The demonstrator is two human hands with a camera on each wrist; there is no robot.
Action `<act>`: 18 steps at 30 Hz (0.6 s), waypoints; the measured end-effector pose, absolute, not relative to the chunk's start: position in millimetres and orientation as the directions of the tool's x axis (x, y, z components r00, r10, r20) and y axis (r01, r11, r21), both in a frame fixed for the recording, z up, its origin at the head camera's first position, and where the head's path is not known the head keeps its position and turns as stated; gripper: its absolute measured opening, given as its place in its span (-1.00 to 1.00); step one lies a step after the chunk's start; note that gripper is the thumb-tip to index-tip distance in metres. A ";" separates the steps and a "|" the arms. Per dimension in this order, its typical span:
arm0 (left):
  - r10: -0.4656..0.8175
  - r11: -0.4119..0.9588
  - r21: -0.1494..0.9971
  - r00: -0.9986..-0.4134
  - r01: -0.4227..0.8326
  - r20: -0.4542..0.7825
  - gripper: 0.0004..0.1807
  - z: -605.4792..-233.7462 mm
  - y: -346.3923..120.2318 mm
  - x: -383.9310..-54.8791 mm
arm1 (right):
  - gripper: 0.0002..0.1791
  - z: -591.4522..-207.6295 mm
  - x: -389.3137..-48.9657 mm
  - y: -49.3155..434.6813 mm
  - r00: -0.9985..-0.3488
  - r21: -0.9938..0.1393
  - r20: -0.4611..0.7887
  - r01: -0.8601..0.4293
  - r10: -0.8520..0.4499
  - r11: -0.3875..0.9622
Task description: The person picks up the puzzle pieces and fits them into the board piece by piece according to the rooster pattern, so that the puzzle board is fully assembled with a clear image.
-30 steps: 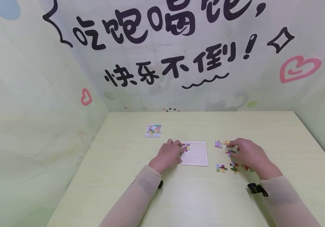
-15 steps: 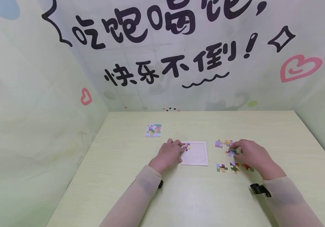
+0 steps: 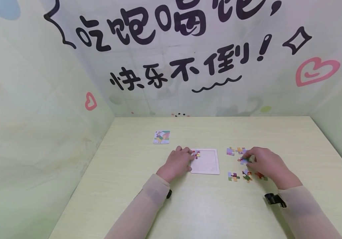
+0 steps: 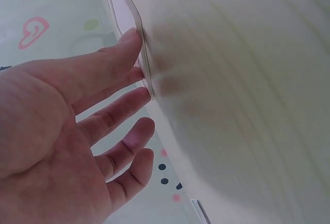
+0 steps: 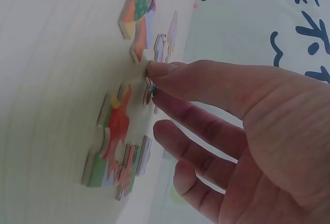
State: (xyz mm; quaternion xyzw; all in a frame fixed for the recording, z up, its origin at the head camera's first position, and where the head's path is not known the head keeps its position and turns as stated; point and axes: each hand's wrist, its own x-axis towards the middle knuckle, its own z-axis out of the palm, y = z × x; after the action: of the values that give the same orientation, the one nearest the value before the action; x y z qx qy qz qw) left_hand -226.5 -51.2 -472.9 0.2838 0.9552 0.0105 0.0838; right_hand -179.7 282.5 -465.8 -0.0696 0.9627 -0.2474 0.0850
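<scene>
In the head view, my left hand (image 3: 174, 164) rests at the left edge of a square white puzzle tray (image 3: 205, 166), fingers fairly straight. A colourful jigsaw piece (image 3: 197, 154) lies in the tray's upper left corner, partly covered by a fingertip. The left wrist view has the thumb and fingertips against the tray's rim (image 4: 141, 31). To the tray's right, my right hand (image 3: 266, 164) pinches another jigsaw piece (image 3: 242, 160) between thumb and index finger, low at the table. Only part of that piece (image 5: 148, 94) shows in the right wrist view.
Several loose jigsaw pieces surround the right hand, among them a purple one (image 3: 230, 151) behind and a green and red one (image 3: 247, 176) in front. A small picture card (image 3: 161, 136) lies at the back left. Printed cloth walls (image 3: 177, 103) enclose the table (image 3: 201, 205).
The right hand has shifted slightly right, uncovering more of the loose piece behind its fingers. The left hand and the tray have stayed in place.
</scene>
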 end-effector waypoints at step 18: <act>0.542 0.840 0.081 -0.825 0.537 -0.158 -0.37 -469.4 -52.1 -224.5 | -0.71 -471.1 -181.7 284.6 -0.972 -0.531 -0.114 -0.113 -0.203 0.840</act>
State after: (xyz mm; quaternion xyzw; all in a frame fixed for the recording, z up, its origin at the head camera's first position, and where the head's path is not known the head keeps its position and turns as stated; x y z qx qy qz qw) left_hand -224.5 -52.1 -469.4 0.2824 0.9551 0.0164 0.0876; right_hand -181.7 284.6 -471.1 -0.0827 0.9556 -0.2704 0.0833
